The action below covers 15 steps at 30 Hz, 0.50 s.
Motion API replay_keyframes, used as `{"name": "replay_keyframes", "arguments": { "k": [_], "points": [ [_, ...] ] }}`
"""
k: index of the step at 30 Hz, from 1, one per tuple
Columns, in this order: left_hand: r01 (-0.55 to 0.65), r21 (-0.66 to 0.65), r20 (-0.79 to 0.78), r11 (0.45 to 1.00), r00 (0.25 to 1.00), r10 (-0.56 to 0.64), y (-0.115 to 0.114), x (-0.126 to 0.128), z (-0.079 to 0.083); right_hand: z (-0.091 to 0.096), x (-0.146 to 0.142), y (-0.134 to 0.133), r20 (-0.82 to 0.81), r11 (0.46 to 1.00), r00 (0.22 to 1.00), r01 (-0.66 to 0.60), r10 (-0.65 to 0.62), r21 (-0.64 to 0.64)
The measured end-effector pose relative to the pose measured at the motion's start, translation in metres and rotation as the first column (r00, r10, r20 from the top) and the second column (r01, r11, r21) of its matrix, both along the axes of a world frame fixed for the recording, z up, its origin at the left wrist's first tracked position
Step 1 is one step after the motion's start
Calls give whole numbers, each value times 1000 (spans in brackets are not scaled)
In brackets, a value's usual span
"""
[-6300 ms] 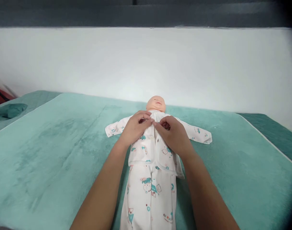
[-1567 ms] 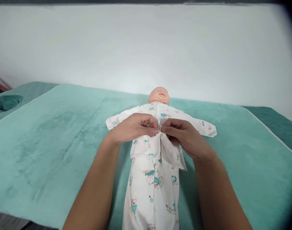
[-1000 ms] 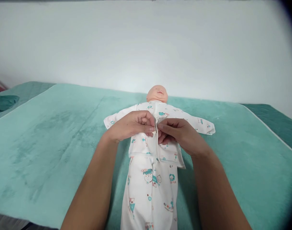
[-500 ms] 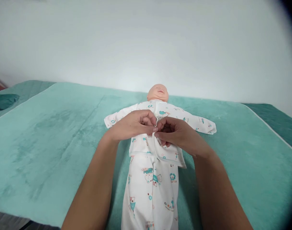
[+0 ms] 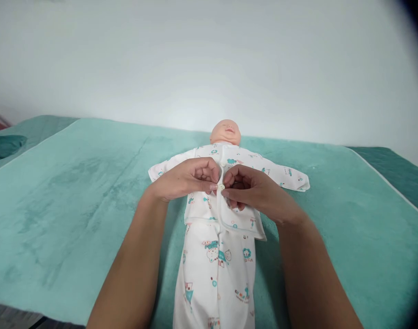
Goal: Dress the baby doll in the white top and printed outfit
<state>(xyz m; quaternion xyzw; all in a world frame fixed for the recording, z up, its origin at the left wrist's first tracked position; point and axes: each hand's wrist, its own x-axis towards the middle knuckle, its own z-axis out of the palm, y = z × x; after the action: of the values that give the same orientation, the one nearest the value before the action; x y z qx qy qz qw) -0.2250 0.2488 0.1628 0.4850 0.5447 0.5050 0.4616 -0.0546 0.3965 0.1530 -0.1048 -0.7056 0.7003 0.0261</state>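
Observation:
A baby doll (image 5: 225, 131) lies on its back on a teal blanket (image 5: 75, 192), dressed in a white printed shirt (image 5: 243, 219) and matching trousers (image 5: 214, 278). Both my hands meet over the doll's belly. My left hand (image 5: 184, 179) pinches the left edge of the shirt front. My right hand (image 5: 255, 189) pinches the right edge, thumb and fingers closed. A small pale button (image 5: 221, 187) shows between my fingertips. The shirt's sleeves lie spread to both sides.
A white wall (image 5: 209, 68) rises just behind the doll's head. A darker green cloth (image 5: 5, 145) lies at the far left, and darker bedding (image 5: 394, 171) shows at the right. The blanket's near edge runs along the lower left.
My hands have moved from the doll's chest down to its belly along the shirt opening. Over the last half second my fingertips parted slightly and the button came into view.

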Motion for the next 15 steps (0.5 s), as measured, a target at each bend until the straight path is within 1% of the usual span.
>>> {"name": "replay_keyframes", "arguments": {
  "k": [3,7,11,15],
  "points": [
    [-10,-13,-19,1000,1000,10,1,2,1,0,0,0,2,1000,1000,-11,11,3],
    [-39,-48,-131,998,991,33,2,6,6,-1,-2,-1,-9,1000,1000,5,-5,3],
    [-22,-131,-250,991,968,-12,1,9,11,-1,-3,-4,10,999,1000,20,-20,42],
    [-9,-181,-280,983,959,-43,-2,8,12,0,-3,-7,34,993,998,48,-52,112]
  ]
}}
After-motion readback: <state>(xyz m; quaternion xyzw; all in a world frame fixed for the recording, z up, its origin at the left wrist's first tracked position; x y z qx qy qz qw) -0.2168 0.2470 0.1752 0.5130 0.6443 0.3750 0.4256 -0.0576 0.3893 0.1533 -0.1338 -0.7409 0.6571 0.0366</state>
